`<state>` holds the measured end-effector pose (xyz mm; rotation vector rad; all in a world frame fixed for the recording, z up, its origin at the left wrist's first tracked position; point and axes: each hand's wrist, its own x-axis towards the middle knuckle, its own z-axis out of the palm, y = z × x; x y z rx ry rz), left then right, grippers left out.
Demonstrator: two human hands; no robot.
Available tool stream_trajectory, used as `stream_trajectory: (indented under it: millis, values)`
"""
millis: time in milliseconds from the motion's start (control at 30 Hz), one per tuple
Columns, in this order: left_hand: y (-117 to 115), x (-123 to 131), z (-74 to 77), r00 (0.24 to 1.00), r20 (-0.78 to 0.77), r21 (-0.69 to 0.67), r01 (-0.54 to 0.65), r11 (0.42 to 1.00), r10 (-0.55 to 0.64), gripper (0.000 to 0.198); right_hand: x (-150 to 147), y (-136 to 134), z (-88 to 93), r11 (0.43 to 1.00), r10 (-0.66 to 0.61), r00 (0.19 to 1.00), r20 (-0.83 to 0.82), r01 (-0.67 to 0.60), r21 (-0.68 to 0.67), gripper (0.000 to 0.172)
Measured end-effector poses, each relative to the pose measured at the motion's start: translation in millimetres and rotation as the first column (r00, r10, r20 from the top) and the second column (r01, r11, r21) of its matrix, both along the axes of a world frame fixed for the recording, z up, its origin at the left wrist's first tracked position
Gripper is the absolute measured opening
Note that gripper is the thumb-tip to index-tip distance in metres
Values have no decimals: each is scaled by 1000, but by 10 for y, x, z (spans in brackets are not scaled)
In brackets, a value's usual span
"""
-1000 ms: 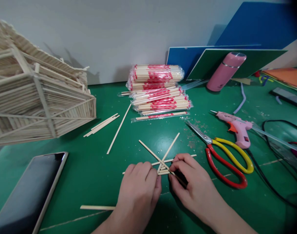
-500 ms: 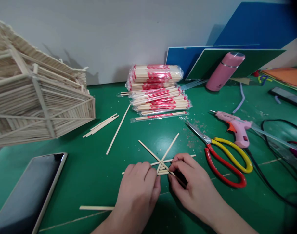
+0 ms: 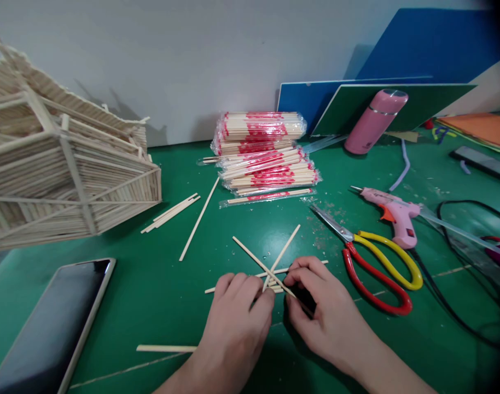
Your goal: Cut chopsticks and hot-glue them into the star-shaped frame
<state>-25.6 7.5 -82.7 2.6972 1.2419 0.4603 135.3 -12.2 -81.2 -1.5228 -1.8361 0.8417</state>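
Several wooden chopsticks lie crossed between my hands on the green table (image 3: pixel 151 301). One slanting chopstick (image 3: pixel 250 254) runs down to the right into my right hand (image 3: pixel 324 306), its thumb and fingers closed around the lower end. A second chopstick (image 3: pixel 289 243) slants the other way, its lower end at the fingertips of my left hand (image 3: pixel 242 317), which are pinched together. Beneath these lies a long, nearly level chopstick (image 3: pixel 211 290), partly covered by my left hand. Short stick pieces (image 3: pixel 278 289) sit at the crossing. My fingers hide the exact contact points.
A large chopstick-built model (image 3: pixel 110 180) and a phone (image 3: pixel 53 323) stand at left. Wrapped chopsticks (image 3: pixel 266 158) are piled behind; loose chopsticks (image 3: pixel 172 212) lie nearby. At right are scissors (image 3: pixel 381 262), a pink glue gun (image 3: pixel 391 210) with its cord, and a pink flask (image 3: pixel 375 123).
My left thumb and fingertips have shifted slightly up and right, closer to the lower end of the second slanting chopstick. My right hand stays almost still. The view has shifted slightly.
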Motion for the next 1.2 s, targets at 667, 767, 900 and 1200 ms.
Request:
stream_trajectory:
  millis: [667, 767, 900, 1200]
  values:
    - [1, 250, 304, 901, -434, -25, -3, 1000, -8, 20, 172, 14, 145, 932, -155, 968, -199, 210, 294, 15]
    - [-1, 292, 360, 897, -441, -31, 4, 1000, -18, 23, 362, 32, 209, 884, -305, 940, -150, 338, 324, 14]
    - [10, 316, 395, 897, -440, -72, 14, 997, -44, 22, 819, 60, 191, 759, -575, 817, -36, 550, 349, 20]
    - [-86, 272, 420, 961, -276, -124, -18, 992, -17, 12, 1662, 305, -41, 672, -741, 590, 322, 664, 328, 40]
